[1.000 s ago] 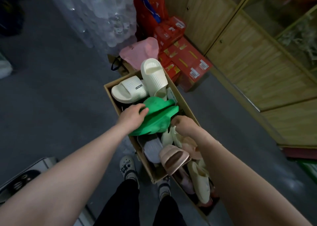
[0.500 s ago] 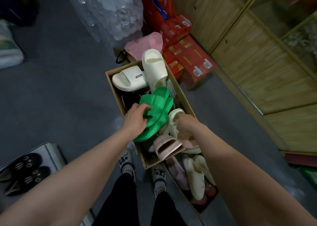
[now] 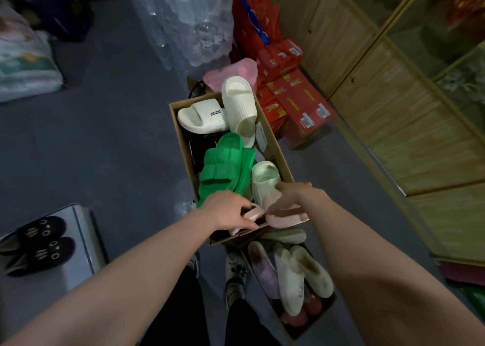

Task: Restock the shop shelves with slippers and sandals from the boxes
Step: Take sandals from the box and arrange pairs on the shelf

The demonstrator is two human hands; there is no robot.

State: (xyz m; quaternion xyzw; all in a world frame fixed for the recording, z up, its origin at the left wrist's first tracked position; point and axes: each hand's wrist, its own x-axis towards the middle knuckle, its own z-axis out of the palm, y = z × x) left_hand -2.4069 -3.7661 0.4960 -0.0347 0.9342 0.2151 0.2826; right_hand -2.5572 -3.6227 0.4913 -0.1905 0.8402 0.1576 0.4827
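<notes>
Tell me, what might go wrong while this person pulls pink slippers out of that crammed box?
Both the left hand and the right hand grip pink slippers at the near end of the box. Pulling them could drag the green slippers, which lie right beside the left hand, over the side. The cream slipper juts past the far rim, so a jolt might tip it onto the floor.

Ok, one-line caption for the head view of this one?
A person's left hand and right hand grip pink slippers in a cardboard box beside green slippers.
</notes>
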